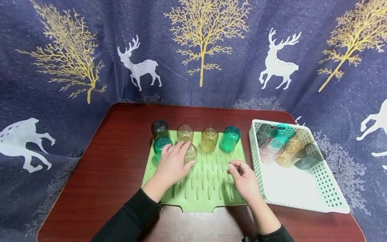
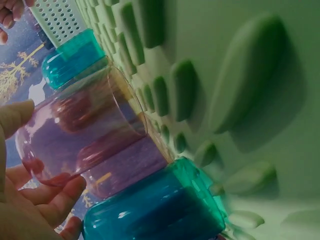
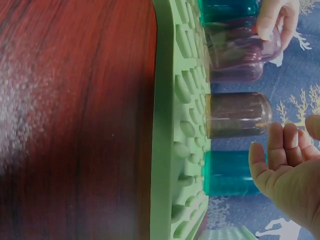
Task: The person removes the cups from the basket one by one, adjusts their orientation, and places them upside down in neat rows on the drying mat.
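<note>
My left hand (image 1: 173, 163) grips a clear, pinkish drinking glass (image 2: 75, 125) near its base, thumb on one side and fingertips on the other. The glass is upside down over the ribbed green drying mat (image 1: 199, 203); whether its rim touches the mat is hard to tell. Beside it is an upturned teal glass (image 2: 155, 215), partly covered by the left hand in the head view. Above the mat's right part hovers my right hand (image 1: 245, 181), fingers loosely bent and holding nothing. In the right wrist view, an amber glass (image 3: 237, 115) and a teal-green glass (image 3: 230, 172) appear beyond its fingers.
A dark grey glass (image 1: 160, 128) and a pale clear glass (image 1: 185, 131) stand upturned at the back left. To the right, a white perforated basket (image 1: 335, 191) holds several coloured glasses at its far end. The reddish-brown table (image 1: 99, 171) meets a patterned curtain (image 1: 178, 95).
</note>
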`<state>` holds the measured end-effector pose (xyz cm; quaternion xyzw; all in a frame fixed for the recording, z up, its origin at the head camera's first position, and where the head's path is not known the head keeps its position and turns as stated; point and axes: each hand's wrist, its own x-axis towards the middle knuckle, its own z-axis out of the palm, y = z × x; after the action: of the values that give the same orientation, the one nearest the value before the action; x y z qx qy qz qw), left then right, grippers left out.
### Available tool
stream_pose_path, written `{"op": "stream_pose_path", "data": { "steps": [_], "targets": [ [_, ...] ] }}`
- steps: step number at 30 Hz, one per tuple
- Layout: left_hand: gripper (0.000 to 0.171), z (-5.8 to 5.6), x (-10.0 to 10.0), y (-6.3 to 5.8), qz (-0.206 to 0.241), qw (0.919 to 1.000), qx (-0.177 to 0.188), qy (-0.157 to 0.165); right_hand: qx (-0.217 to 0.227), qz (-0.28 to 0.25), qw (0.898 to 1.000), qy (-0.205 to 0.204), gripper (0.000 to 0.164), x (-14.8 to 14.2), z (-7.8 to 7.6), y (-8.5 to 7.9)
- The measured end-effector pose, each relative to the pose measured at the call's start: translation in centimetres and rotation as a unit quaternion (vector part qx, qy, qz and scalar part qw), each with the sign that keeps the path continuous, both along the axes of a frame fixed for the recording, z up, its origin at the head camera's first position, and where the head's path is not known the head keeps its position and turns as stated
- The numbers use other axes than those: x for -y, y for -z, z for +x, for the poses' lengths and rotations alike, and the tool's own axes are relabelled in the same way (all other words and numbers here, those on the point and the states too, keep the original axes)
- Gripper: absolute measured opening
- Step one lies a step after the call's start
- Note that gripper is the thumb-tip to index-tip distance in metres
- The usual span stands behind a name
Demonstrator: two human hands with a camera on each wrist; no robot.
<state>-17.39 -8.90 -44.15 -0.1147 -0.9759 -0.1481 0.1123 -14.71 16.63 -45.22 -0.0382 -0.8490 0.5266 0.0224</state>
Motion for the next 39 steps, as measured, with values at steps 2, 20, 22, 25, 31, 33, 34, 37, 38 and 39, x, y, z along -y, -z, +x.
{"op": "stream_pose_path", "data": {
  "steps": [2, 20, 22, 25, 31, 33, 34, 37, 38, 39],
  "targets": [
    [0.073, 0.0, 0.0, 0.1, -0.008, 1.0, 0.001, -0.002, 0.002, 0.001, 1.0, 0.002, 0.019, -0.1, 0.0, 0.1],
    [0.059, -0.1, 0.1, 0.2, -0.025, 0.9982, -0.054, 0.002, -0.176, 0.191, 0.955, 0.143, 0.026, -4.5, -2.4, -4.4],
    [0.057, 0.0, 0.1, 0.1, -0.013, 0.9982, -0.058, 0.003, -0.151, 0.241, 0.944, 0.165, 0.031, -6.4, -3.6, -4.9],
    [0.055, 0.0, 0.2, 0.1, 0.0, 0.9984, -0.057, 0.003, -0.069, 0.305, 0.935, 0.169, 0.042, -8.8, -4.9, -5.1],
    [0.053, 0.0, 0.3, -0.1, 0.017, 0.9986, -0.05, -0.003, 0.012, 0.362, 0.922, 0.139, 0.05, -11.3, -6.2, -4.8],
    [0.053, 0.1, 0.3, -0.2, 0.023, 0.9986, -0.048, -0.004, 0.014, 0.375, 0.918, 0.13, 0.047, -11.4, -6.3, -4.8],
    [0.053, 0.1, 0.3, -0.2, 0.025, 0.9986, -0.047, -0.004, 0.012, 0.38, 0.916, 0.127, 0.046, -11.5, -6.4, -4.7],
    [0.052, 0.1, 0.4, -0.2, 0.034, 0.9983, -0.047, -0.005, 0.003, 0.384, 0.916, 0.117, 0.043, -11.4, -6.4, -4.4],
    [0.052, 0.1, 0.4, -0.1, 0.035, 0.9982, -0.049, -0.006, 0.0, 0.384, 0.916, 0.111, 0.042, -11.3, -6.3, -4.3],
    [0.052, 0.1, 0.4, -0.1, 0.036, 0.9981, -0.05, -0.006, -0.004, 0.383, 0.918, 0.105, 0.042, -11.3, -6.3, -4.2]
  ]
}}
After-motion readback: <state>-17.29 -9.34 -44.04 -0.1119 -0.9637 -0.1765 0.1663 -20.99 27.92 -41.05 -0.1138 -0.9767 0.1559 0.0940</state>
